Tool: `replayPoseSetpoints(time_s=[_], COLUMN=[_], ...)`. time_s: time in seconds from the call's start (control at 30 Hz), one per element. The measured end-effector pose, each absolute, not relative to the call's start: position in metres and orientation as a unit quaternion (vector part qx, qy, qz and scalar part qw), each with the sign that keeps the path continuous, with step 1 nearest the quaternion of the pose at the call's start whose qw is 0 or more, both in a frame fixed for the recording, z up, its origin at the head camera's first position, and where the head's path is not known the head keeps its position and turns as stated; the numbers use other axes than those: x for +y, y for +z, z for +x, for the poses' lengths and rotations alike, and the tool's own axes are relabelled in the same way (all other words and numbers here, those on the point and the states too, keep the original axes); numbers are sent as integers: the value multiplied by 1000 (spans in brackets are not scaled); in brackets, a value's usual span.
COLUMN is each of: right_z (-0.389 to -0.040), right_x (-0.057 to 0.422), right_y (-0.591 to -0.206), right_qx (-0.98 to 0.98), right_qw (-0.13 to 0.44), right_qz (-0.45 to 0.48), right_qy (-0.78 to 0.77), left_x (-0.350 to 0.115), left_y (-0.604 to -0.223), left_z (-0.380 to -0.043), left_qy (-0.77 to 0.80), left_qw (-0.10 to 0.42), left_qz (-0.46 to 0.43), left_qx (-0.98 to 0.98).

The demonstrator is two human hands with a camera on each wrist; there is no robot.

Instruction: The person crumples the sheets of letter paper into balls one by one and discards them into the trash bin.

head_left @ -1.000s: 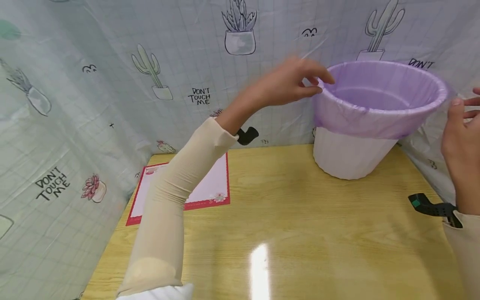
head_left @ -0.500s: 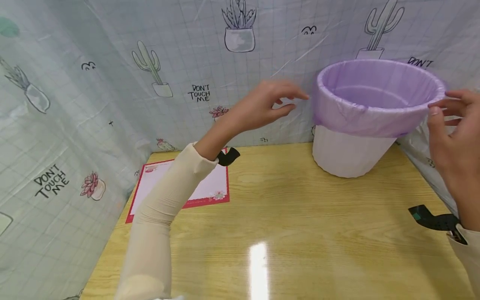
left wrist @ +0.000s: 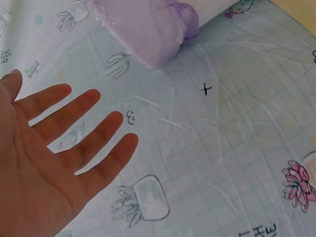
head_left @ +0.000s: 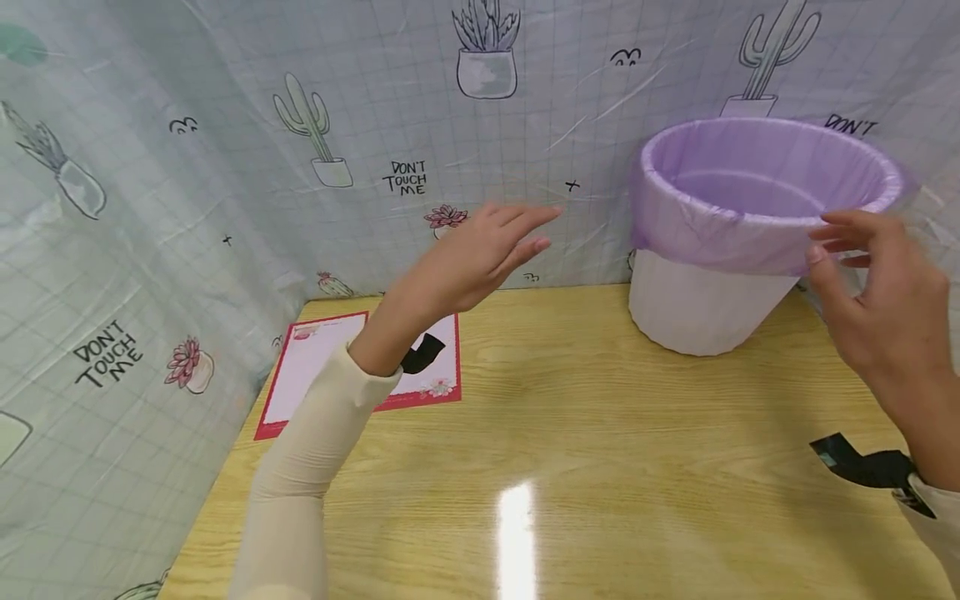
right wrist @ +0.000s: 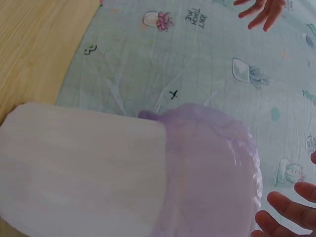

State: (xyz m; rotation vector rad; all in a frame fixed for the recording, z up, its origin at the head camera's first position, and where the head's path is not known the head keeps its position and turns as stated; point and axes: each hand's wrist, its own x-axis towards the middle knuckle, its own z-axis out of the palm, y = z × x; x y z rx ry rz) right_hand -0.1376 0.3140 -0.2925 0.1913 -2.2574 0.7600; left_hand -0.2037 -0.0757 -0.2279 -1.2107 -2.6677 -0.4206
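A white trash bin (head_left: 690,308) stands at the back right of the table. Its purple trash bag (head_left: 712,237) lines the inside and folds down over the rim. My left hand (head_left: 468,258) is in the air left of the bin, apart from it and holding nothing; its fingers spread straight in the left wrist view. In front of the bin's right side is my right hand (head_left: 888,300), fingers loosely bent with nothing between them. Whether its fingertips touch the bag cannot be told in the head view. In the right wrist view those fingers (right wrist: 291,210) show beside the bag's rim.
A red-bordered white sheet (head_left: 315,350) lies at the table's back left, partly hidden by the left forearm. The wooden table (head_left: 600,433) meets a curtain (head_left: 360,100) printed with cacti behind and at the sides.
My left hand has left the bin's left rim and moved left and down. My right hand has come left, in front of the bin's right side. The bin has stayed in place.
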Motion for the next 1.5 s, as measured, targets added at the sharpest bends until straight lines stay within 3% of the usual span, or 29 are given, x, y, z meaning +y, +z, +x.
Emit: replayPoseSetpoints(time_s=[0.3, 0.53, 0.73, 1.5], right_z=[-139, -147, -152, -186], right_x=[297, 285, 270, 223], right_y=[-298, -315, -334, -388], right_qx=[-878, -901, -913, -905], right_qw=[337, 265, 208, 128], right_qz=[149, 174, 186, 252], right_qy=[307, 297, 297, 319], left_x=[-96, -114, -130, -203], left_y=[-256, -283, -305, -376], left_z=[-190, -182, -176, -172], left_qy=[-130, -116, -123, -158], left_qw=[97, 144, 143, 57], left_qz=[-364, -343, -322, -200], left_qx=[-917, -921, -928, -965])
